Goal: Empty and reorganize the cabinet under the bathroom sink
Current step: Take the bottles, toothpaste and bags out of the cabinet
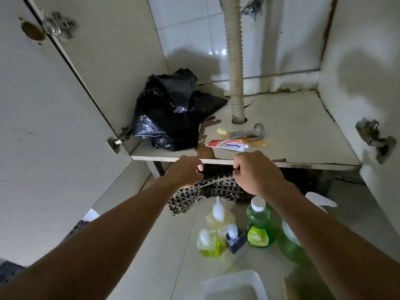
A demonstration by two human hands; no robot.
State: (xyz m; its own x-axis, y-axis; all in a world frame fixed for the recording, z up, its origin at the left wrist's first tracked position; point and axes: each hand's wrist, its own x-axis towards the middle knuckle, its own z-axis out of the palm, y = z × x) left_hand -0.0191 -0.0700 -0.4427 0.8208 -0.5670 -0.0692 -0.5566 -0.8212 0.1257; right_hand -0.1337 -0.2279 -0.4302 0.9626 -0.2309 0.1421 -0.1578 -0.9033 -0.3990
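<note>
Woven black-and-tan checked cloth (207,187) is pinched by the curled fingers of the left hand (186,171) and right hand (255,172), each grip closed, just below the cabinet shelf's (292,131) front edge.

drain hose (236,68) mid-shelf, right side seemingly open

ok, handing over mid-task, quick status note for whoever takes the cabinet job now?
Left hand and right hand each pinch the black-and-beige checked woven cloth at the shelf's front edge.
Still on the worn cabinet shelf: crumpled black plastic bag, red-and-white toothpaste tube, chrome sprayer head.
Already out on the floor: yellow and green liquid bottles.
Left: clear the shelf, then reorganize.
</note>
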